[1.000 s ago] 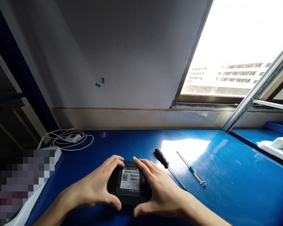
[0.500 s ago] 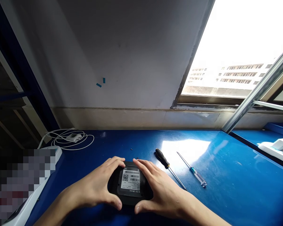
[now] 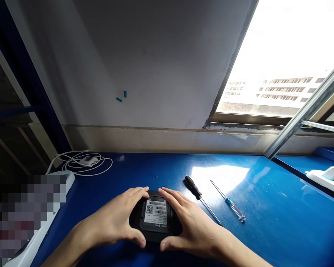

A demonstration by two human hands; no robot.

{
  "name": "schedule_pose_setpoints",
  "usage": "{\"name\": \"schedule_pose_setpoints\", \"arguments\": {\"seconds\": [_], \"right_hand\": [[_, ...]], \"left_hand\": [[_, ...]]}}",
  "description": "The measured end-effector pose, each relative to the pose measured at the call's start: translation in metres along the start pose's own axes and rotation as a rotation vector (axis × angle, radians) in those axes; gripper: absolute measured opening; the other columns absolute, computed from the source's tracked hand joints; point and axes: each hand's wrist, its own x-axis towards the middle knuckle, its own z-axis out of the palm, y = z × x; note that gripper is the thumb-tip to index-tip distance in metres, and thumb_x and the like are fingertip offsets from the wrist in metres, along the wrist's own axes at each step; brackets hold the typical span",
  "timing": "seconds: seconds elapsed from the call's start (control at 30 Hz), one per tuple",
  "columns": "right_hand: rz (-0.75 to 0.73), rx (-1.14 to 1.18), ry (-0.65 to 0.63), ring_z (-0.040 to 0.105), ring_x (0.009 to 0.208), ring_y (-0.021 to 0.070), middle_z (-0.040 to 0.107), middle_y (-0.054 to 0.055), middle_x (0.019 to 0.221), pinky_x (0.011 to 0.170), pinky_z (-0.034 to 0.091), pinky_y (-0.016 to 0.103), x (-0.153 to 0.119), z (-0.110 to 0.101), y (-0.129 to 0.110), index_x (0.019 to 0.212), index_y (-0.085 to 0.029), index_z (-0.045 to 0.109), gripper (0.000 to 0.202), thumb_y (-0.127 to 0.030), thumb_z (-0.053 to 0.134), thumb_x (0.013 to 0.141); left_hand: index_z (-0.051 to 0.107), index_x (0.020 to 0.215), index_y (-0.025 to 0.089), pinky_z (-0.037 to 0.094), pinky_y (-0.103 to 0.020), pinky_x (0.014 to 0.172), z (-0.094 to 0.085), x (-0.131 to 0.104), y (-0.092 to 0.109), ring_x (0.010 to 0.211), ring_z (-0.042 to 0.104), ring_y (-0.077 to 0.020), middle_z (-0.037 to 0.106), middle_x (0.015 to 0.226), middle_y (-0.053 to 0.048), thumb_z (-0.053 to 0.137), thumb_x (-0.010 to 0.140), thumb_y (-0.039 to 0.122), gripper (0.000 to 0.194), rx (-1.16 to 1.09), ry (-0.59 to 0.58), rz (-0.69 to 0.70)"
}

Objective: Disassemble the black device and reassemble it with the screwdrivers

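Observation:
A black, box-shaped device (image 3: 169, 222) with a white label (image 3: 155, 213) on top lies at the front of the blue table. Printed on the label are barcodes and a QR code. My left hand (image 3: 119, 218) wraps round the device's left side, and my right hand (image 3: 187, 224) grips the opposite side. Both have fingers at the far edge and thumbs at the near edge. The device's side walls are mostly hidden by my palms. Just beyond it lie two tiny dark pieces, one of them a speck (image 3: 156, 176) too small to make out.
Right of my hands lie a black-handled screwdriver (image 3: 193, 187) and a clear-handled screwdriver (image 3: 235, 212). A coiled white cable with an adapter (image 3: 89, 161) sits at the back left. A white object (image 3: 69, 180), partly blurred out, stands at left. White power strip (image 3: 327, 178) at far right.
The view has shifted slightly, so everything appears a few pixels over. Both hands keep the same grip on the device.

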Motion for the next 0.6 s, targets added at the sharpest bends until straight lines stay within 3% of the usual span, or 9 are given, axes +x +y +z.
{"name": "schedule_pose_setpoints", "arguments": {"seconds": [0.6], "right_hand": [[-0.026, 0.021, 0.026, 0.037, 0.157, 0.0429, 0.036, 0.023, 0.171, 0.127, 0.036, 0.060, 0.0011, 0.0020, 0.0014, 0.169, -0.017, 0.029, 0.123, -0.078, 0.079, 0.074]], "left_hand": [[0.055, 0.152, 0.028, 0.030, -0.052, 0.130, -0.0002, -0.0056, 0.0018, 0.160, 0.031, -0.0390, 0.037, 0.174, -0.008, 0.094, 0.063, 0.048, 0.099, -0.021, 0.003, 0.007]]}}
